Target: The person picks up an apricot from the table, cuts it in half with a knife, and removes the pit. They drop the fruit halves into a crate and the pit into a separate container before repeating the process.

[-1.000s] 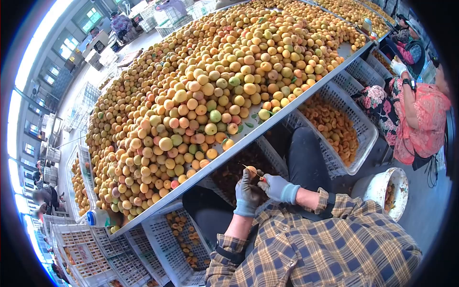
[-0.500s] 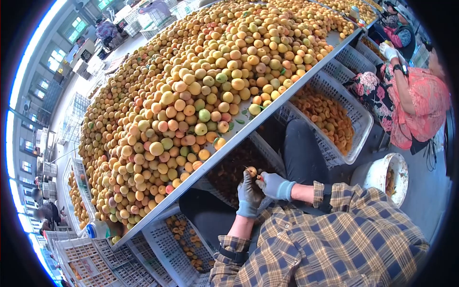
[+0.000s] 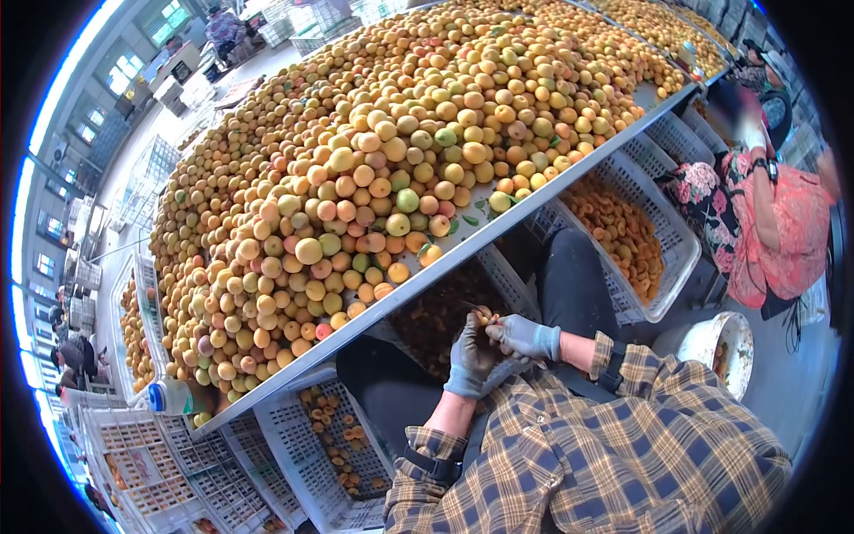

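Between gloved fingers [image 3: 518, 333], orange fruit [image 3: 485, 315]

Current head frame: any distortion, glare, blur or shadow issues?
Head view, whole frame: strong fisheye bend, black corners. Head view, left edge: blown-out strip, blue fringe. Head view, right: smeared patch by the co-worker's white glove. Head view, centre: crate between the knees shadowed inside; fruit at the left hand too small to read clearly.

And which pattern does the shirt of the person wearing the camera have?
The shirt is plaid, tan and dark blue, seen in the head view.
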Demonstrator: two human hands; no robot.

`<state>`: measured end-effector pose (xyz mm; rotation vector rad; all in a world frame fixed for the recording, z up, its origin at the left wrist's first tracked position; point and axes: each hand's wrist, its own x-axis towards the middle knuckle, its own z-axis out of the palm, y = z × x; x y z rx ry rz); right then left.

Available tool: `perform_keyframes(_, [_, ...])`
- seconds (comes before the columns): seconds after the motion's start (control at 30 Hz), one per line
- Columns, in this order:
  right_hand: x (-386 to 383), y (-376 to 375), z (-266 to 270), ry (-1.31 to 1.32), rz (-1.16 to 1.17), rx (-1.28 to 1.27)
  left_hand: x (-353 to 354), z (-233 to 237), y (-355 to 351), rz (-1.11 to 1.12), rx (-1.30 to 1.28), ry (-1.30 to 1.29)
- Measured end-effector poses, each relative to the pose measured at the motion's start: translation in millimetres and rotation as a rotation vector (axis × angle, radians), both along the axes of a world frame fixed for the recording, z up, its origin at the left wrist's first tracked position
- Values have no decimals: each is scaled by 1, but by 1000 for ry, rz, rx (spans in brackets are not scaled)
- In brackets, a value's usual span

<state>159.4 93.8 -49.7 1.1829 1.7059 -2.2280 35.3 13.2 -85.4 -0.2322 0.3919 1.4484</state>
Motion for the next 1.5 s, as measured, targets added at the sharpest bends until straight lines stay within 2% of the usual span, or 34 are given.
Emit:
perform_keyframes(0.03, [-6,-1,7,39,32,417,0,12,1,11,7,5])
perform_keyframes(0.07, [-2,0,18,-117,141,675,1,25,1,49,9,119])
perform_keyframes(0.1, [0,-1,31,-109,144,681,-1,32,2,86,9,234])
perform_keyframes(0.13, [4,-1,41,-96,63,723,-7,28,2,65,77,48])
perform_keyframes(0.2, [7,-1,63,-76,-103,798,-8,26,3,40,80,30])
perform_keyframes(0.23, [6,1,62,-81,-113,802,-6,29,6,7,81,5])
perform_keyframes(0.3, [8,8,62,72,-151,905,-2,43,5,-50,177,3])
perform_keyframes(0.37, [7,11,69,28,-25,909,2,53,3,-216,30,-64])
perform_keyframes(0.43, [7,11,64,-18,62,883,2,52,-2,-295,12,-26])
perform_keyframes(0.5, [10,12,59,-62,136,908,0,49,-4,-296,-23,71])
perform_keyframes(0.57, [12,12,47,-28,211,917,0,57,-4,-281,121,423])
perform_keyframes(0.63, [13,14,63,-56,292,914,4,60,-5,-295,139,389])
perform_keyframes(0.77, [16,14,64,-21,254,918,1,53,-4,-316,55,278])
perform_keyframes(0.83, [15,14,58,-25,246,906,4,78,-4,-293,37,231])
perform_keyframes(0.9, [13,16,51,141,29,699,6,85,-5,-273,-5,316])
perform_keyframes(1.03, [11,14,44,146,31,662,12,83,-14,-221,-108,475])
perform_keyframes(1.07, [12,13,45,145,29,659,9,62,-15,-196,-52,586])
perform_keyframes(1.1, [14,12,50,116,-7,673,5,47,-9,-194,-55,586])
perform_keyframes(1.17, [14,8,45,126,-143,675,-12,19,-11,-171,98,408])
perform_keyframes(1.23, [18,6,39,152,-260,849,-14,15,-10,-81,80,276])
perform_keyframes(1.3, [20,0,45,223,-225,825,-5,53,-1,55,-18,333])
perform_keyframes(1.33, [21,-4,50,193,-191,783,-3,62,1,97,30,352])
perform_keyframes(1.37, [21,-9,56,237,-196,754,-6,66,0,129,89,376])
perform_keyframes(1.43, [22,-12,67,133,-92,646,-24,54,-5,18,188,164])
perform_keyframes(1.5, [22,-12,71,111,-12,587,-20,55,-6,83,145,158])
